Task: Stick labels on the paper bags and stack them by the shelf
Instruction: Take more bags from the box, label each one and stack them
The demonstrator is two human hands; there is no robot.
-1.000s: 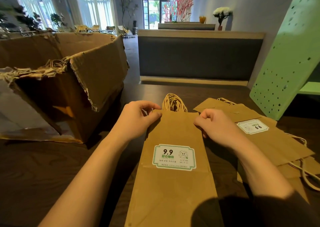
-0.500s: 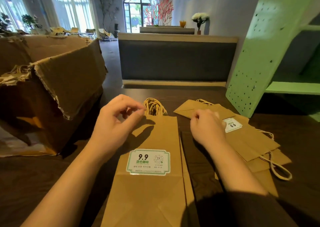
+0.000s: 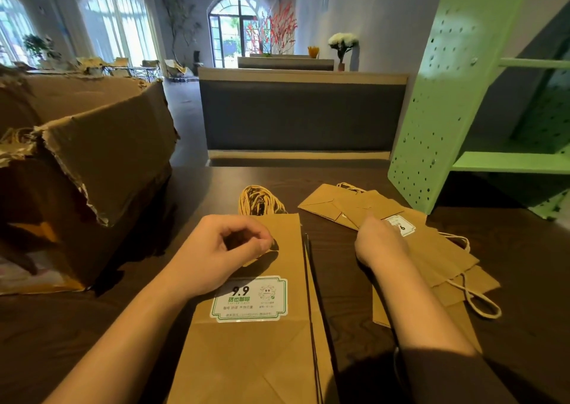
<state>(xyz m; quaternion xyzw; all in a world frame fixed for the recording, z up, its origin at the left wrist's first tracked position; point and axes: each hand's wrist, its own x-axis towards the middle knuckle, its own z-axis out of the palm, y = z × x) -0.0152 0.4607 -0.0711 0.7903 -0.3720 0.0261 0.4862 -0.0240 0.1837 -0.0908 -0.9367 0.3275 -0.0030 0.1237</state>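
- Brown kraft paper bag (image 3: 256, 357) lies flat on the dark wooden bench (image 3: 339, 280) straight in front of the person. Its long axis runs 6 to 12 o'clock, with the twine handles (image 3: 257, 201) at the 12 o'clock end.
- A white, green-bordered label (image 3: 249, 298) is stuck across its middle, so this bag looks ready for stacking. Thin edges along its right side suggest more bags lie underneath.
- The left hand (image 3: 222, 255) hovers over the bag's top-left corner and casts a shadow on the paper. Its fingers are curled narrow, thumb tip against forefinger, with nothing visible between them.
- The right hand (image 3: 382, 244) is at 3 o'clock from the bag's mouth, its back toward the camera, reaching onto the stack of labelled brown paper bags (image 3: 438, 258). Its fingers are mostly hidden, so I cannot tell whether they pinch an edge or merely touch.
- That stack lies at 2 o'clock from the front bag, skewed roughly 10 to 4 o'clock, just beside the foot of the green perforated metal shelf (image 3: 456, 110).
- The coming move likely turns on carrying the front bag toward 2 o'clock and rotating it to match the stack. The right hand is nearer the stack and the left is nearer the bag.
- A torn cardboard box (image 3: 101, 163) stands at 9 o'clock.
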